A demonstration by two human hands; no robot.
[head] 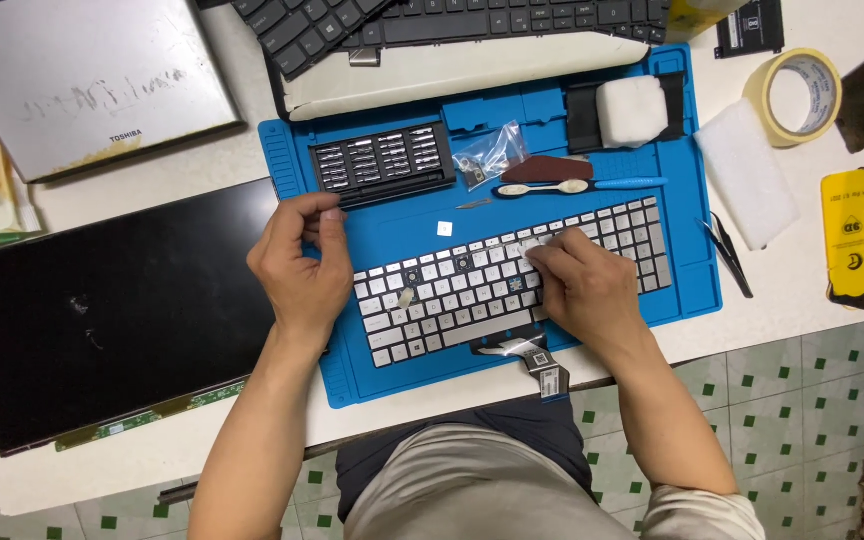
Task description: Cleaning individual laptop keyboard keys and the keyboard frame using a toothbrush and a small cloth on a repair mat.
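Pressing fingertips onto a key, the right hand (584, 285) worked the silver keyboard (512, 280), which lay on the blue mat (392, 370) atop the counter (782, 300). The left hand (302, 265), grip pinched on something too small to identify, hovered beside the bit case (382, 162), keeping parts within reach.

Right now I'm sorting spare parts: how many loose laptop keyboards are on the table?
2: a silver keyboard on the blue mat under both hands, and a black keyboard at the top edge, partly cut off.

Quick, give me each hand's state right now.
Left hand: fingers pinched together, contents cannot be told.
Right hand: fingertips pressing on the silver keyboard, holding nothing.
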